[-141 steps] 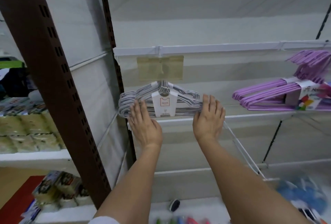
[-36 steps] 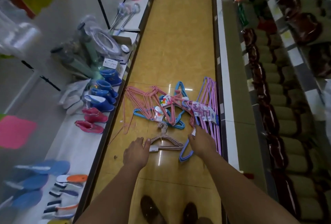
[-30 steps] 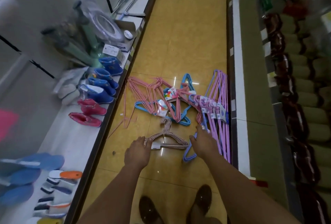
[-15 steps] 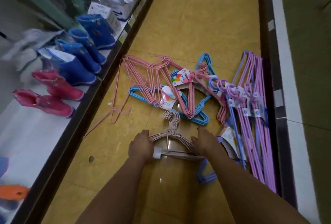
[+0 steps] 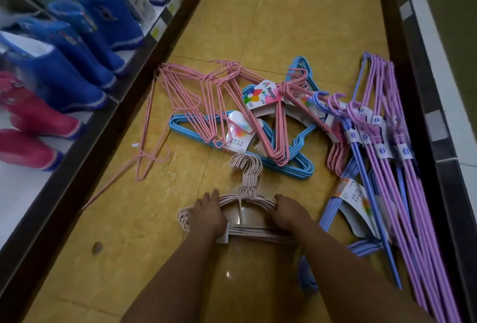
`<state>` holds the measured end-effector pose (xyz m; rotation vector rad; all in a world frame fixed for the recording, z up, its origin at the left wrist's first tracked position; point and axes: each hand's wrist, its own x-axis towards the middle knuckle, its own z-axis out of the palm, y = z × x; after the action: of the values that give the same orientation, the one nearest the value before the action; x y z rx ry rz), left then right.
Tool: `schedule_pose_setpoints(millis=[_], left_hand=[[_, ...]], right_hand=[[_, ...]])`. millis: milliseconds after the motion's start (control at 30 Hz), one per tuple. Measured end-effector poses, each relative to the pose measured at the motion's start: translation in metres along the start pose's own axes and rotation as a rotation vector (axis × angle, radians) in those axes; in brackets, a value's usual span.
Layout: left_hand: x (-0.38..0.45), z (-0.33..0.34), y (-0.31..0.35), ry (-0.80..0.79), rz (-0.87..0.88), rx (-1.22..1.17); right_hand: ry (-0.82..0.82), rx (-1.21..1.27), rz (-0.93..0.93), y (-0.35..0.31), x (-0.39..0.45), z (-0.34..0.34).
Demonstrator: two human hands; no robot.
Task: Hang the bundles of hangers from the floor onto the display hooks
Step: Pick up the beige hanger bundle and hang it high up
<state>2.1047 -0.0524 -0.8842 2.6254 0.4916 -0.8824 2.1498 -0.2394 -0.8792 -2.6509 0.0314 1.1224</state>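
Closer and lower than half a second ago: pale pink hanger bundle now fills more of the view, same spot on yellow floor. Left hand shifted further onto bundle's left shoulder, fingers curled over the wires, gripping. Right hand likewise clamped on right shoulder, fingers wrapped round the wires. Both forearms stretched forward and down, palms down. Bundle flat on floor, hooks pointing away, just short of blue hanger bundle. Pink hangers piled across that blue set. Purple hanger bundles beside right forearm, along dark shelf base. Blue boots and pink boots on left shelf.
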Motion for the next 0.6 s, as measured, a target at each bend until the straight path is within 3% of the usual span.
schedule_pose_setpoints(millis=[267, 600], left_hand=[[0.010, 0.002, -0.003, 0.094, -0.044, 0.009], [0.010, 0.011, -0.025, -0.047, -0.127, 0.034]], right_hand=[[-0.022, -0.025, 0.054, 0.007, 0.013, 0.013], [0.009, -0.063, -0.025, -0.008, 0.010, 0.026]])
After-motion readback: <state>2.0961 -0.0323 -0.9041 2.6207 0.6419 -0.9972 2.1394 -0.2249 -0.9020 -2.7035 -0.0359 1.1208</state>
